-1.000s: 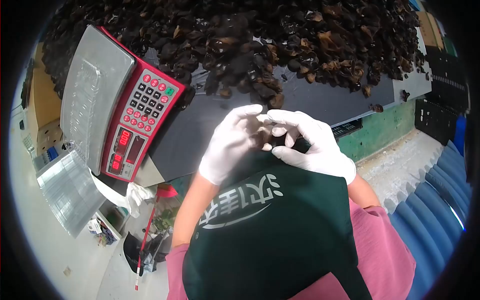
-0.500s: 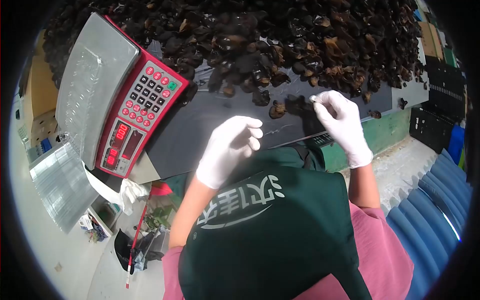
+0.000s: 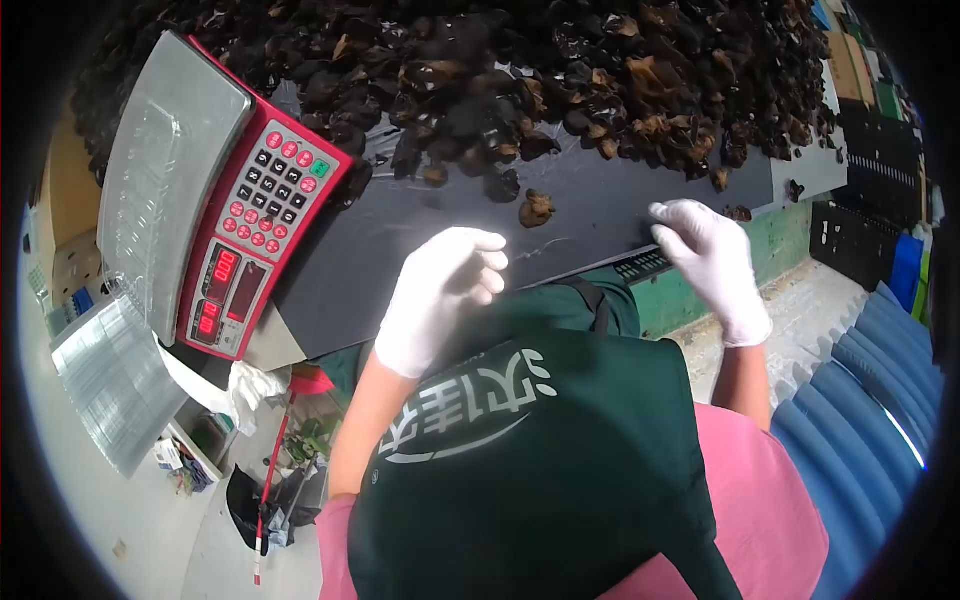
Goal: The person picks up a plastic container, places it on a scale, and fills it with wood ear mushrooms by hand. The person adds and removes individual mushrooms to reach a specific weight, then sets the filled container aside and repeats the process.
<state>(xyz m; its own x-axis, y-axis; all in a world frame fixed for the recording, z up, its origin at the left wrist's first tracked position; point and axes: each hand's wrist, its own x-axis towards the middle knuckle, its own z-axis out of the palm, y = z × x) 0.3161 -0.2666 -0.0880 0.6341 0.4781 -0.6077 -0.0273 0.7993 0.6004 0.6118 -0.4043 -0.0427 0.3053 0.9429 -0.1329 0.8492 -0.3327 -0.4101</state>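
Note:
My left hand [image 3: 440,295], in a white glove, hovers over my dark green apron [image 3: 560,470] near the table's front edge. Its fingers are loosely bent and apart, with nothing visible in them. Farther right, my gloved right hand [image 3: 712,265] is at the table edge, thumb and forefinger slightly apart, with no held thing showing. Between the hands, a single brown piece of wood ear mushroom [image 3: 537,208] lies on the dark tabletop [image 3: 420,210]. Behind it spreads a large heap of wood ear mushrooms [image 3: 650,80].
A red digital scale [image 3: 270,190] with a metal pan [image 3: 170,180] stands at the left. White gloves [image 3: 255,385] hang below it. A black slotted crate [image 3: 855,245] and blue corrugated material [image 3: 870,390] are at the right.
My right hand has moved right and down, and its thumb and forefinger have parted. The dark shape beside it is gone. My left hand shifts slightly left as the view moves.

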